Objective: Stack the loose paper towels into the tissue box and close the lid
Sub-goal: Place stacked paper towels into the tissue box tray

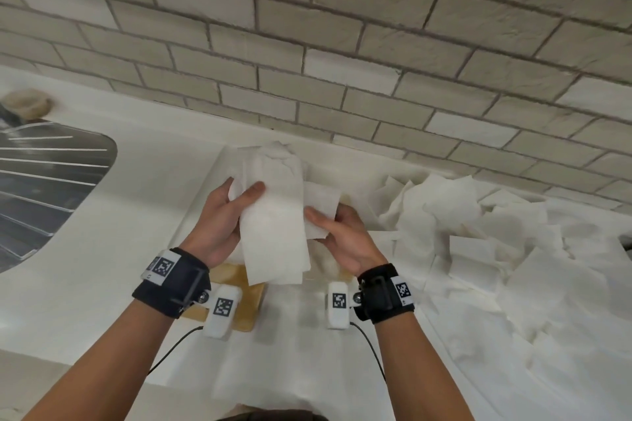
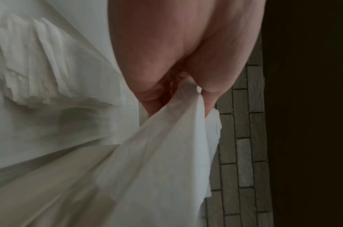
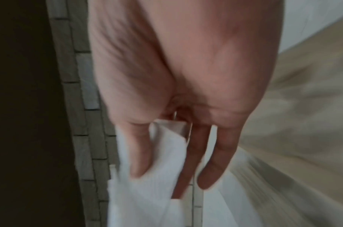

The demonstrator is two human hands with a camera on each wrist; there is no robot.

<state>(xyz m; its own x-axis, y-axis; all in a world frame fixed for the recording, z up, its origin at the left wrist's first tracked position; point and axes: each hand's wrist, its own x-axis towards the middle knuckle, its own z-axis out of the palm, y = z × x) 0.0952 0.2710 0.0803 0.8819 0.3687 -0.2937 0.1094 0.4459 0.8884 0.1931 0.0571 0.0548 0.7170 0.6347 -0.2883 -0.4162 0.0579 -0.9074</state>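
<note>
While the left hand [image 1: 219,222] grips the paper towels [image 1: 273,215] lengthwise toward the wall, the right hand [image 1: 345,236] pinches one.

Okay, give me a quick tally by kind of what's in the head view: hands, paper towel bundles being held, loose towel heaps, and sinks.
Hands: 2, left and right
Held towel bundles: 2, large and small
Loose towel heap: 1
Sink: 1
Total: 6
</note>
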